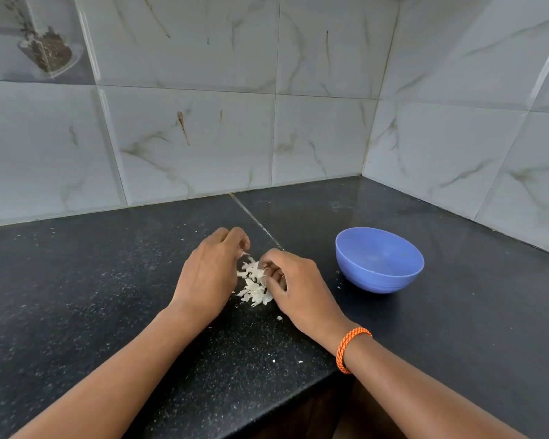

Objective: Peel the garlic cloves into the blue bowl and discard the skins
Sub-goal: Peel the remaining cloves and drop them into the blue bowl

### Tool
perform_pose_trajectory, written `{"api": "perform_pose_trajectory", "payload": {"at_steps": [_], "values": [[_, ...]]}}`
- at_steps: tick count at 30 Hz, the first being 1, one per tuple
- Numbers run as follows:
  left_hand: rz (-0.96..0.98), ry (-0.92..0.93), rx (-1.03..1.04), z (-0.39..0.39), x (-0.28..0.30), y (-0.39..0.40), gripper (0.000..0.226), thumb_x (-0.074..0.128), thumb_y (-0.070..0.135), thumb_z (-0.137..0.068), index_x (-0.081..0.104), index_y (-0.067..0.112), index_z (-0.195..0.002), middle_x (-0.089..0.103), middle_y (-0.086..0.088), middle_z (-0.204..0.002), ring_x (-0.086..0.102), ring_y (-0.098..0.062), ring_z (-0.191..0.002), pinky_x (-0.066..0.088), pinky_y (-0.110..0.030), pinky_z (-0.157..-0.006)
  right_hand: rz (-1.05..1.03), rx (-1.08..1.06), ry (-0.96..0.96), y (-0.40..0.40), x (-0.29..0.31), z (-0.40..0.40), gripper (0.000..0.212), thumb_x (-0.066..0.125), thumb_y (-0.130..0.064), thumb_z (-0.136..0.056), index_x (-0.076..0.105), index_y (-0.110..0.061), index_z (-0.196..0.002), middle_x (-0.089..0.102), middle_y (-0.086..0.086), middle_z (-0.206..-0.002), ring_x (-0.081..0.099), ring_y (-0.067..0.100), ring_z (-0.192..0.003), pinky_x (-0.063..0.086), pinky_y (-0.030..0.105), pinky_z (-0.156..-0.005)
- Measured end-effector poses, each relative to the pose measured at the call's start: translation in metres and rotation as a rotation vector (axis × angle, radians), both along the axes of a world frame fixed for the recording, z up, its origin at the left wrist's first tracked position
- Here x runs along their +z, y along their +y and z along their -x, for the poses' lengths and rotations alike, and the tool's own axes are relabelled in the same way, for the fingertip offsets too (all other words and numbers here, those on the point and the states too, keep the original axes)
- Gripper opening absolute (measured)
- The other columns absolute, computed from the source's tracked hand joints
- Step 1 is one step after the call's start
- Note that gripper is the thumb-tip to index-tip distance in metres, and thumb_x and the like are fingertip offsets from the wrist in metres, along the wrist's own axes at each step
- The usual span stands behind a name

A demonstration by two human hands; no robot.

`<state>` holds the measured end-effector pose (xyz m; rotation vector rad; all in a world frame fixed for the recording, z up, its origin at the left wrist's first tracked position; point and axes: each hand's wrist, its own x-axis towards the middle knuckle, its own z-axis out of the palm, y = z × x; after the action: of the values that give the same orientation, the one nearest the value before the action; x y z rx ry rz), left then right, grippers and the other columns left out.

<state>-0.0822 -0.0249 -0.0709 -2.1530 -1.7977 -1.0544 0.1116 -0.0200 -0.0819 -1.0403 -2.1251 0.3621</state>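
Note:
A small heap of white garlic skins (254,285) lies on the black counter (108,296) between my two hands. My left hand (211,274) sits to the left of the heap with its fingers curled over the far end of it. My right hand (290,280) is on the right side, its curled fingers pinching into the skins. The blue bowl (379,259) stands upright on the counter to the right of my right hand, apart from it. I cannot see any cloves inside it from here.
Marbled grey wall tiles (203,137) close off the back and right side, meeting in a corner behind the bowl. Tiny white skin flecks (279,318) are scattered near the counter's front edge (298,388). An orange band (351,348) circles my right wrist.

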Motion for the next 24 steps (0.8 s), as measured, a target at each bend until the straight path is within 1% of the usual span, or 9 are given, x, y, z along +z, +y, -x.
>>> {"api": "perform_pose_trajectory", "payload": {"at_steps": [2, 5, 9, 12, 14, 16, 18, 21, 24], "values": [[-0.011, -0.016, -0.019, -0.001, -0.001, 0.001, 0.032, 0.061, -0.005, -0.099, 0.062, 0.021, -0.118, 0.058, 0.003, -0.111, 0.052, -0.016, -0.080, 0.043, -0.035, -0.062, 0.023, -0.002, 0.068, 0.001, 0.000, -0.001, 0.012, 0.072, -0.012, -0.099, 0.068, -0.022, -0.104, 0.071, -0.010, -0.093, 0.068, 0.010, -0.087, 0.057, 0.033, -0.077], [-0.004, -0.058, -0.034, -0.003, -0.003, 0.003, 0.033, 0.059, -0.008, -0.100, 0.065, 0.018, -0.120, 0.055, 0.001, -0.116, 0.052, -0.016, -0.078, 0.045, -0.036, -0.064, 0.029, -0.031, 0.061, 0.004, -0.002, -0.004, 0.007, 0.073, -0.019, -0.101, 0.077, -0.024, -0.105, 0.076, -0.011, -0.099, 0.068, 0.007, -0.094, 0.056, 0.032, -0.084], [-0.028, -0.121, -0.124, -0.004, -0.005, 0.003, 0.020, 0.049, 0.006, -0.111, 0.065, 0.018, -0.114, 0.056, 0.004, -0.107, 0.058, -0.017, -0.079, 0.053, -0.044, -0.069, -0.020, -0.103, 0.020, 0.009, -0.006, -0.005, 0.018, 0.067, -0.021, -0.105, 0.081, -0.030, -0.112, 0.074, -0.015, -0.105, 0.063, 0.007, -0.104, 0.055, 0.036, -0.088], [-0.032, -0.147, -0.203, -0.006, -0.007, 0.001, 0.018, 0.048, 0.009, -0.112, 0.062, 0.020, -0.110, 0.060, 0.008, -0.095, 0.061, -0.017, -0.080, 0.054, -0.048, -0.070, -0.039, -0.144, 0.044, 0.009, -0.004, -0.006, 0.014, 0.070, -0.022, -0.103, 0.079, -0.033, -0.106, 0.067, -0.017, -0.104, 0.060, 0.007, -0.103, 0.056, 0.037, -0.084], [-0.029, -0.168, -0.232, -0.007, -0.007, 0.001, 0.016, 0.051, 0.011, -0.112, 0.064, 0.021, -0.111, 0.063, 0.011, -0.091, 0.064, -0.014, -0.082, 0.056, -0.047, -0.071, -0.038, -0.171, 0.063, 0.008, -0.002, -0.007, 0.013, 0.076, -0.020, -0.098, 0.074, -0.033, -0.099, 0.061, -0.017, -0.104, 0.060, 0.006, -0.099, 0.057, 0.036, -0.079], [-0.035, -0.183, -0.257, -0.009, -0.005, 0.000, 0.015, 0.058, 0.013, -0.109, 0.069, 0.022, -0.113, 0.069, 0.014, -0.096, 0.067, -0.010, -0.088, 0.058, -0.042, -0.076, -0.031, -0.190, 0.077, 0.008, -0.002, -0.008, 0.017, 0.079, -0.017, -0.095, 0.071, -0.032, -0.096, 0.058, -0.016, -0.103, 0.061, 0.006, -0.095, 0.059, 0.037, -0.076], [-0.032, -0.186, -0.281, -0.011, -0.005, -0.001, 0.014, 0.064, 0.016, -0.107, 0.072, 0.025, -0.114, 0.072, 0.017, -0.101, 0.069, -0.007, -0.093, 0.059, -0.038, -0.081, -0.033, -0.194, 0.120, 0.008, -0.002, -0.008, 0.010, 0.077, -0.022, -0.096, 0.073, -0.031, -0.095, 0.059, -0.016, -0.102, 0.062, 0.006, -0.094, 0.059, 0.038, -0.077], [0.000, -0.223, -0.301, -0.013, -0.005, -0.003, 0.021, 0.073, 0.020, -0.101, 0.066, 0.031, -0.118, 0.071, 0.018, -0.096, 0.070, -0.006, -0.090, 0.060, -0.035, -0.081, -0.029, -0.211, 0.176, 0.009, -0.002, -0.009, 0.007, 0.075, -0.030, -0.097, 0.072, -0.030, -0.091, 0.059, -0.015, -0.099, 0.062, 0.006, -0.089, 0.057, 0.036, -0.075], [0.026, -0.273, -0.323, -0.013, -0.005, -0.005, 0.035, 0.080, 0.020, -0.097, 0.058, 0.034, -0.120, 0.070, 0.019, -0.089, 0.071, -0.006, -0.086, 0.059, -0.029, -0.079, -0.014, -0.175, 0.213, 0.008, -0.001, -0.011, 0.024, 0.077, -0.016, -0.093, 0.062, -0.033, -0.101, 0.062, -0.015, -0.103, 0.064, 0.009, -0.090, 0.052, 0.027, -0.070]]}}
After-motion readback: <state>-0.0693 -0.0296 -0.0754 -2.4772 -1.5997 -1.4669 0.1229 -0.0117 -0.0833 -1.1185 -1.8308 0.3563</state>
